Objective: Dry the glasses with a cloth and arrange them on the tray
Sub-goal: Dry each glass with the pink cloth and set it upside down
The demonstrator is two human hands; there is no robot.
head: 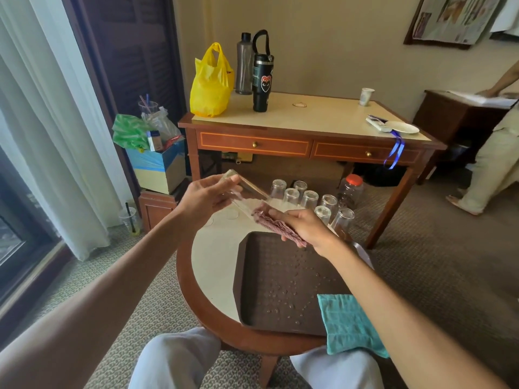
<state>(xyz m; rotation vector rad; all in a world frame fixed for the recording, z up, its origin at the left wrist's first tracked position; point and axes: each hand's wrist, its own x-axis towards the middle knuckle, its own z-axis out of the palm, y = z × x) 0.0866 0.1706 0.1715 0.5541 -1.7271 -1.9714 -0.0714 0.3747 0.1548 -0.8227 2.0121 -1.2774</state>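
From my end I see the left hand (205, 197) and right hand (306, 228) bare, the forearms (118, 265) uncovered all the way along. Both knees are covered by loose pale blue-grey cloth trousers (179, 357).

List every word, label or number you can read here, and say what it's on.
No text is legible.
black tumbler: red heart with eyes, no words; its green label is blurred.
small box: print too small to read.
paper cup: print blurred.
wall papers: text too small to read.
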